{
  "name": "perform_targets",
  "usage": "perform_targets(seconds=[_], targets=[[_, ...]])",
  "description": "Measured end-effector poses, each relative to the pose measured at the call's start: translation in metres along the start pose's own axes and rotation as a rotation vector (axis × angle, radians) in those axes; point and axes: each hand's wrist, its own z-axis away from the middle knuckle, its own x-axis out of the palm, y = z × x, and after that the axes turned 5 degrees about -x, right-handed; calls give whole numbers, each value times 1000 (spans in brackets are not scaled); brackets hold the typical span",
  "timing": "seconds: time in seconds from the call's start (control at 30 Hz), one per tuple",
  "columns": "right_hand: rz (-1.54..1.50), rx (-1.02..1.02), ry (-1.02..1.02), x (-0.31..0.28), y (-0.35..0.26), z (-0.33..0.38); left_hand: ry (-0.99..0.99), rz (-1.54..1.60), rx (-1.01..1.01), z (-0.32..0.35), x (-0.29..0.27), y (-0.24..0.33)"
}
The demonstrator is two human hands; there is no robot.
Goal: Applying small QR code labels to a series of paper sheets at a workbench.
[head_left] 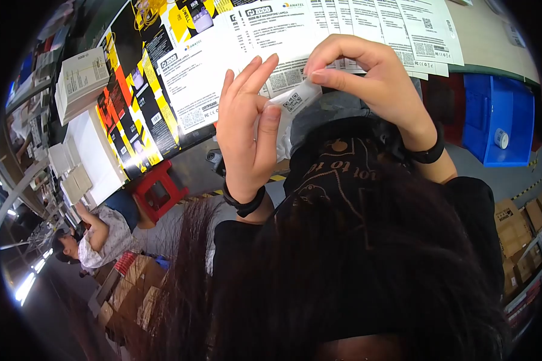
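Between my two hands stretches a small white label strip (294,102) with a square black code on it. My left hand (247,129) pinches its left end with thumb and forefinger, the other fingers raised. At the other end, the thumb and fingertips of my right hand (373,72) close on the strip's upper right corner. Just beyond the hands lie overlapping printed white sheets (193,81) on the table, each with a code and lines of text.
Yellow-and-black printed packaging sheets (140,90) cover the table's left part, beside a stack of white cards (81,81). A red stool (158,191) stands below. To the right is a blue bin (498,117) holding a white roll. Another person (105,231) works at left.
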Motion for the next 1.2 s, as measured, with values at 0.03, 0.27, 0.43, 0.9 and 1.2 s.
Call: perform_targets(seconds=[0.03, 0.27, 0.43, 0.9, 1.2], targets=[[33, -110, 20, 0, 2, -1, 2, -2, -1, 0, 0, 1], [-405, -588, 301, -4, 44, -12, 90, 44, -36, -1, 1, 8], [-675, -339, 185, 5, 8, -2, 157, 125, -85, 3, 2, 4], [-131, 59, 27, 14, -6, 12, 201, -37, 9, -8, 11, 16], [-186, -278, 154, 11, 13, -9, 118, 109, -141, -9, 15, 12]])
